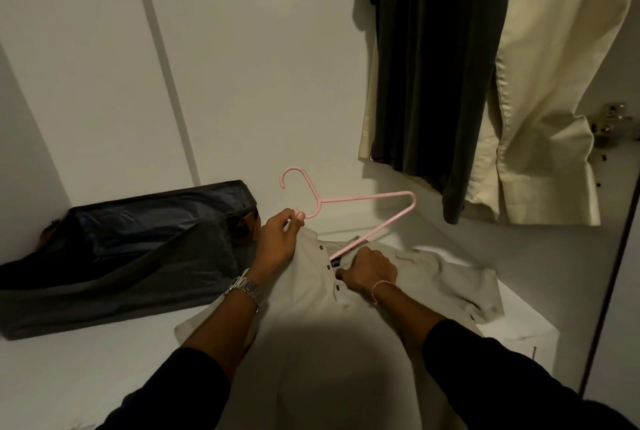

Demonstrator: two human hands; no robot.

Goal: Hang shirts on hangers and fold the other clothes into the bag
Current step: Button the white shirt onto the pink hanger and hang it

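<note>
A beige button-up shirt (311, 318) lies flat on the white shelf (69, 377) in front of me. My left hand (277, 242) pinches the near end of a pink plastic hanger (349, 199) just above the shirt's collar. The hanger's other arm slants down into the neck opening. My right hand (369, 270) grips the shirt's collar beside the buttons, where the hanger goes in. A dark blue-grey bag (138, 242) lies on its side at the left, touching the shirt's edge.
A dark shirt (433, 65) and a cream shirt (554, 83) hang at the upper right, just beyond the shelf. A metal hinge (611, 124) sits on the right door edge. White panels close off the back and left.
</note>
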